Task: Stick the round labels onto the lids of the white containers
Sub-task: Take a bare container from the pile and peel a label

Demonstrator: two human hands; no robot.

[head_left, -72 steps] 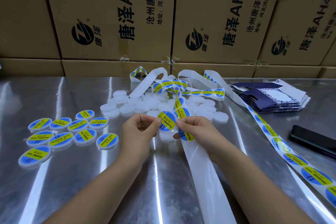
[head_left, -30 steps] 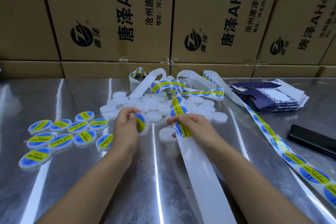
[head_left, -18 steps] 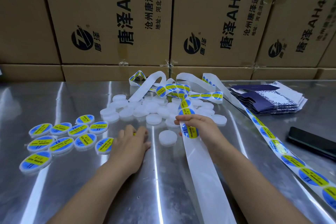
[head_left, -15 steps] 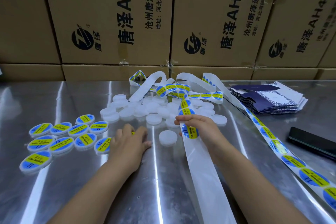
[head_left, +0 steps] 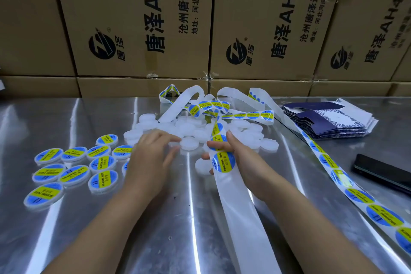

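Stock: unlabelled containers (head_left: 244, 128) sit in a loose heap at the far centre of the steel table (head_left: 66, 240). 1 stray container (head_left: 201, 167) lies nearer, just left of your right hand (head_left: 242, 155). Labelled containers (head_left: 73, 171) are laid flat on the left, labels up.

Handling, my read: these look like small stiff plastic pucks. They're light and will probably skate on polished steel. Take 1 by the rim, thumb against fingers, and leave the lid face bare. The next label (head_left: 223, 162) looks thin and floppy, and the glue side will likely grab on first touch. Lift it by the edge only, and hold the label strip (head_left: 233, 207) by its backing.

Hands: your left hand (head_left: 151, 158) is palm down, fingers spread and fairly straight, holding nothing. Its tips are at the near-left edge of the heap, beside the front container (head_left: 189, 143). I can't tell if they touch it. Your right hand pinches the label strip between thumb and fingers, just on the far side of the next label. Bare backing runs toward you.

Right side: phone (head_left: 382, 173) near, flat blue cards (head_left: 329, 122) far. Cardboard boxes (head_left: 133, 18) are stacked behind.
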